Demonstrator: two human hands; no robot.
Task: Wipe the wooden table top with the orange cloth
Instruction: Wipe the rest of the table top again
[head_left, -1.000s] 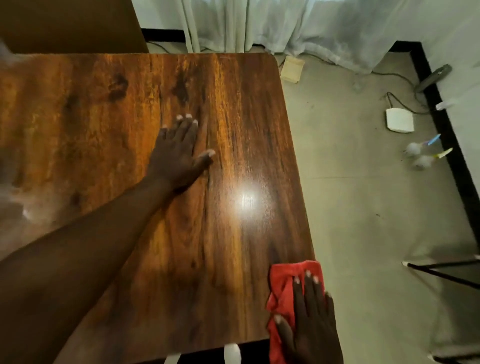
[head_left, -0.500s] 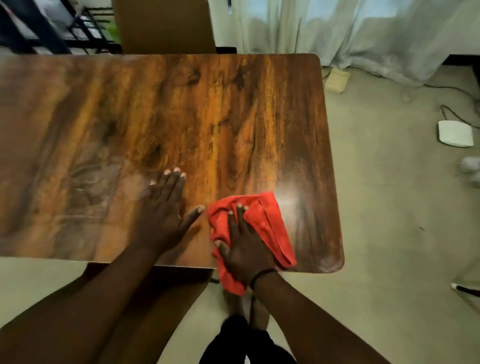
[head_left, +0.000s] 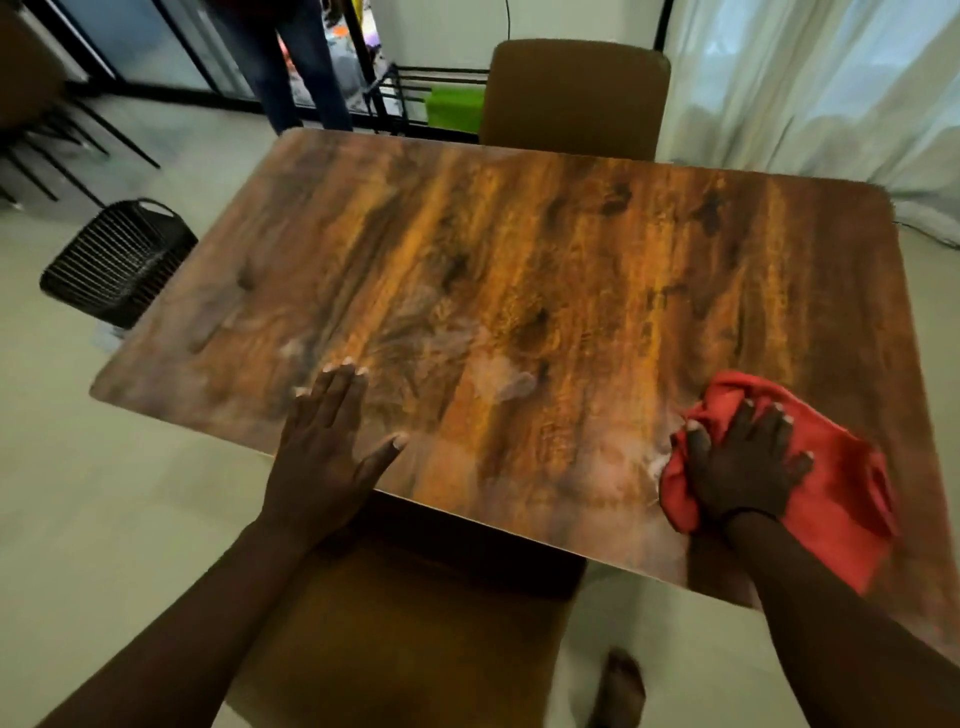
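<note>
The wooden table top fills the middle of the head view, with hazy smears near its front edge. The orange cloth lies bunched on the table's near right part. My right hand presses down on the cloth, fingers spread and curled into its folds. My left hand lies flat on the bare wood near the front edge, palm down, fingers together and thumb out, holding nothing.
A brown chair seat sits under the table's near edge and another brown chair stands at the far side. A black slatted basket is on the floor at left. A person's legs stand at the back. Curtains hang at right.
The view has swung left and up, showing the whole table. My right hand has slid the cloth right along the front edge, away from my left hand, which stays flat on the wood.
</note>
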